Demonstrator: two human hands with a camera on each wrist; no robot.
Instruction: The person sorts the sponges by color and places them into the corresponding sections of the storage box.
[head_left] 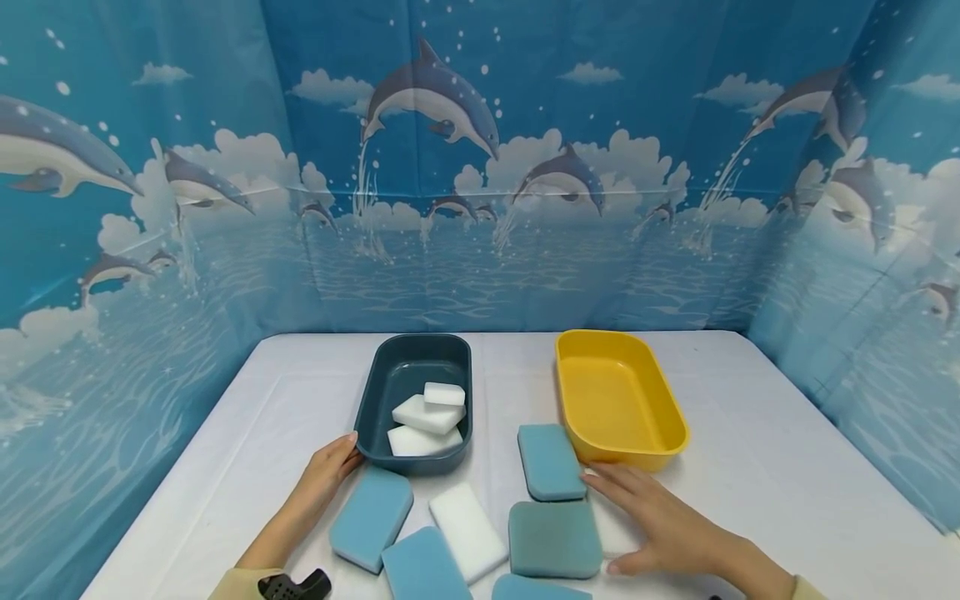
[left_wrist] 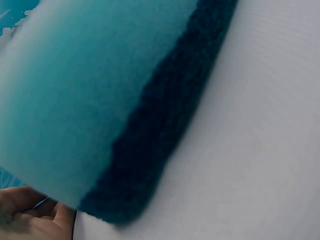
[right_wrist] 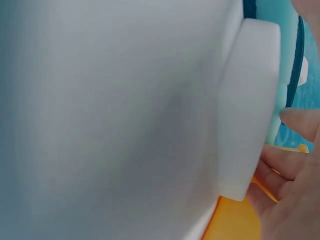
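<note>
In the head view my left hand (head_left: 324,472) touches the lower left outer side of a dark blue bin (head_left: 416,462), which holds several white sponges (head_left: 423,414). A blue scouring sponge (head_left: 371,518) lies just below that hand and fills much of the left wrist view. My right hand (head_left: 667,521) is spread over a white sponge (head_left: 611,523) and partly hides it. In the right wrist view its fingers (right_wrist: 285,162) are at that white sponge's edge (right_wrist: 250,107). The thumb stands apart from them. A yellow bin (head_left: 618,400) stands just beyond the right hand.
More blue sponges (head_left: 551,462) lie flat near the right hand, with a greenish one (head_left: 555,540) beside it. Another white sponge (head_left: 468,532) lies in the middle, next to a blue one (head_left: 426,567). A dolphin-print curtain (head_left: 480,267) surrounds the white table (head_left: 292,367).
</note>
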